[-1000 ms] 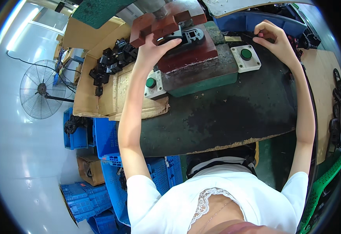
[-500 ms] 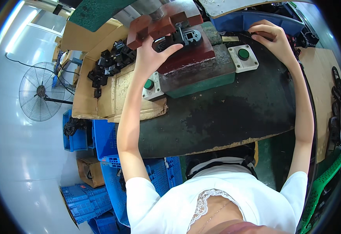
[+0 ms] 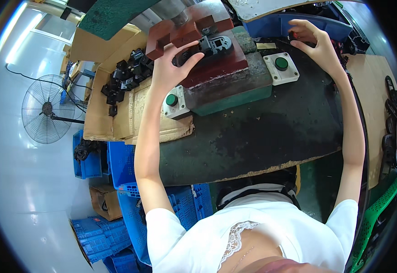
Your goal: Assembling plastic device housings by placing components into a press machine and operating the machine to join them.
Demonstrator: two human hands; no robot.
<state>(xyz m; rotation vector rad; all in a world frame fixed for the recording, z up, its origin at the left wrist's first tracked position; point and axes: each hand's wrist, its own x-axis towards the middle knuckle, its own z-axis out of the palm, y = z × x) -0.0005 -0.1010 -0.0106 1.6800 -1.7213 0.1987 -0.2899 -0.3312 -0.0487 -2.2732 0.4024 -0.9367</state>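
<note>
Framing a black part [image 3: 205,47] with the left hand [image 3: 169,68], pinching a small black-and-red piece [image 3: 292,35] with the right hand [image 3: 317,45]

A pale strip [image 3: 266,46] lies on the bench [image 3: 262,132] just in front of the blue bin [image 3: 273,27]; whether it bears writing is too small to tell.

The black part lies on top of the dark red block [image 3: 216,70], close to the stepped red upper block [image 3: 180,35]. Its right end carries a grey plate [image 3: 221,43] — rounded at the tip, with a square cutout in it. Its left end is dark and lies within the curve of the left hand. There the thumb and index finger are spread apart on either side of it; I cannot tell whether they press on it. The right hand's thumb and fingertips close on the small piece, well apart from the black part.

Compared with half a second ago, the left index finger reaches out over the black part, where it was mostly hidden. The small piece, then concealed by the right hand, now shows at the fingertips — dark, with a red spot.

Green push buttons stand in pale housings on both sides of the block, left [image 3: 171,100] and right [image 3: 281,64].
</note>
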